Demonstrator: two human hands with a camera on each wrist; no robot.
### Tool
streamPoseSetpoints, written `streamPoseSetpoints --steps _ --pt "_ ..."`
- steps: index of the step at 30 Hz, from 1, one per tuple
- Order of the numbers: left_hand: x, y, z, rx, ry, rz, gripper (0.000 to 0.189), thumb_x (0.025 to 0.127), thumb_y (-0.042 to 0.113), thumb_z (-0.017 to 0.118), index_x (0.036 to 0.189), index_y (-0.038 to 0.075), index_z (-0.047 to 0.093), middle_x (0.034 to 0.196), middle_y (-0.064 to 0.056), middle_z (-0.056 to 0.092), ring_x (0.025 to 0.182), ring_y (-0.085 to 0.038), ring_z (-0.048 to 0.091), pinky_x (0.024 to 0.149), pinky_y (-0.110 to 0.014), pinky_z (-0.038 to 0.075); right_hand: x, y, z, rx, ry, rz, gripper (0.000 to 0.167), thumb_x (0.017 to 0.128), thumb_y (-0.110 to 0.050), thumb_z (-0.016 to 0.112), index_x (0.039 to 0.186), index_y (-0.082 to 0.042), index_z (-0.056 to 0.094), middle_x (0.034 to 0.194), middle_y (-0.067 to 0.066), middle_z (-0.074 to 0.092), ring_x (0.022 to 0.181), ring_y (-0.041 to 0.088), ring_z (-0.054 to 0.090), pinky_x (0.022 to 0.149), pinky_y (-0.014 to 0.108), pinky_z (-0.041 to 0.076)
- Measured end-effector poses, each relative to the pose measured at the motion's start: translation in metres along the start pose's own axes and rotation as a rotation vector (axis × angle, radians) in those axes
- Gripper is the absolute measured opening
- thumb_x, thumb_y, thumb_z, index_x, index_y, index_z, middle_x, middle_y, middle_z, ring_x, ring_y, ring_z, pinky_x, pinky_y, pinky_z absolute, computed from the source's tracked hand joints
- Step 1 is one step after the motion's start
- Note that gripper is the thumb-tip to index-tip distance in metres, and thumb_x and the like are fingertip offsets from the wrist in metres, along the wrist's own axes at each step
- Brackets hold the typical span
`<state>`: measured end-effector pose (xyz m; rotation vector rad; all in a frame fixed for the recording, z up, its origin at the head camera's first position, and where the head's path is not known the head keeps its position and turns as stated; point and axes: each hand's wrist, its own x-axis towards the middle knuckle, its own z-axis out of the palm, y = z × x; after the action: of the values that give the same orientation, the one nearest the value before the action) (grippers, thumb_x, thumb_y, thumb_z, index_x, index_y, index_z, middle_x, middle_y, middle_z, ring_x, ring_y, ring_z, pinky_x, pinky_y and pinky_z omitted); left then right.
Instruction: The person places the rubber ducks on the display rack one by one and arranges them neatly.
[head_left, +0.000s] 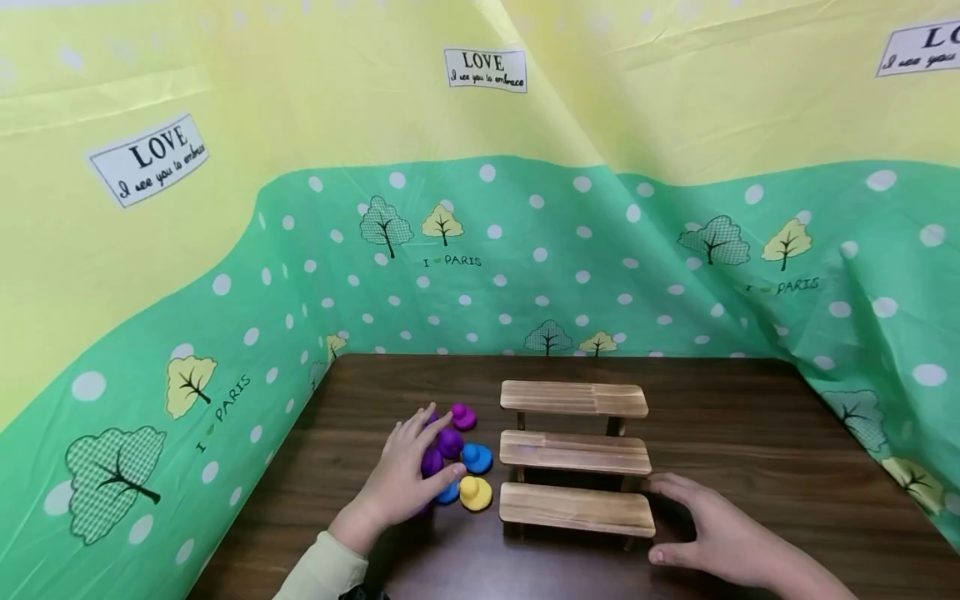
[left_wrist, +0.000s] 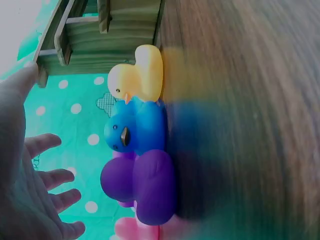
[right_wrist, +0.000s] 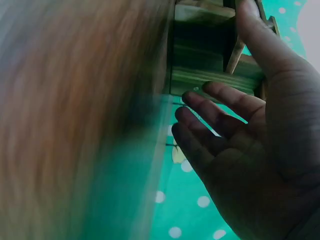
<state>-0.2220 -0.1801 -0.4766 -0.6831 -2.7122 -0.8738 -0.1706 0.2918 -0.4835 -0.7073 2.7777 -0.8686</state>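
My left hand (head_left: pixel 401 479) hovers with spread fingers over a cluster of small rubber ducks left of a three-tier wooden stand (head_left: pixel 577 508). In the cluster are a yellow duck (head_left: pixel 476 495), a blue duck (head_left: pixel 477 459), a purple duck (head_left: pixel 450 443) and a magenta duck (head_left: pixel 462 417); the hand partly covers others. The left wrist view has the yellow, blue and purple ducks in a line beside the open palm. At the stand's right end is my right hand (head_left: pixel 712 529), fingers extended, fingertips close to the middle and lowest tiers, holding nothing.
Both hands are above a dark wood-grain table (head_left: pixel 750 417). A green and yellow cloth (head_left: pixel 525 250) with dots, trees and lettering hangs behind it and along both sides.
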Motion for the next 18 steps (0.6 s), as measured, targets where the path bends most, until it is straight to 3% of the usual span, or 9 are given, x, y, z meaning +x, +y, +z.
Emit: streamPoseSetpoints --steps 5,9,11,14,18 --pt "0.006 -0.011 -0.006 -0.236 0.046 -0.065 0.057 0.101 0.041 0.071 0.150 0.016 0.057 0.160 -0.015 0.045 0.147 -0.039 0.041 0.118 -0.068 0.029 0.002 0.000 0.002 0.075 -0.006 0.001 0.081 0.080 -0.052 0.088 0.138 -0.002 0.063 0.142 0.026 0.059 0.128 0.047 0.057 0.093 0.048 0.056" --pt "0.015 -0.025 -0.011 -0.431 0.102 -0.130 0.041 0.103 0.021 0.070 0.142 0.013 0.063 0.148 -0.010 0.056 0.138 -0.035 0.053 0.112 -0.060 0.044 0.004 0.006 0.004 0.176 -0.040 0.027 0.071 0.083 -0.044 0.089 0.136 -0.003 0.064 0.135 0.017 0.066 0.120 0.033 0.065 0.087 0.037 0.058" --pt "0.018 -0.033 -0.013 -0.468 0.150 -0.161 0.037 0.102 0.013 0.071 0.138 0.009 0.066 0.142 -0.009 0.061 0.133 -0.036 0.057 0.107 -0.058 0.049 0.005 0.010 0.005 0.228 -0.052 0.029 0.068 0.085 -0.040 0.088 0.135 -0.002 0.063 0.130 0.012 0.068 0.113 0.020 0.067 0.082 0.029 0.058" --pt "0.020 -0.046 -0.016 -0.467 0.209 -0.193 0.034 0.099 0.005 0.072 0.133 0.004 0.069 0.134 -0.013 0.065 0.129 -0.038 0.060 0.103 -0.055 0.053 0.009 0.014 0.009 0.318 -0.075 0.037 0.067 0.088 -0.034 0.087 0.137 0.004 0.060 0.124 0.009 0.071 0.103 0.008 0.068 0.078 0.027 0.059" --pt "0.017 -0.061 -0.018 -0.440 0.199 -0.257 0.035 0.096 0.002 0.074 0.130 0.001 0.070 0.132 -0.019 0.068 0.125 -0.039 0.062 0.102 -0.054 0.053 0.014 0.015 0.014 0.365 -0.085 0.040 0.070 0.088 -0.030 0.087 0.137 0.010 0.057 0.120 0.008 0.072 0.101 0.007 0.069 0.078 0.027 0.059"
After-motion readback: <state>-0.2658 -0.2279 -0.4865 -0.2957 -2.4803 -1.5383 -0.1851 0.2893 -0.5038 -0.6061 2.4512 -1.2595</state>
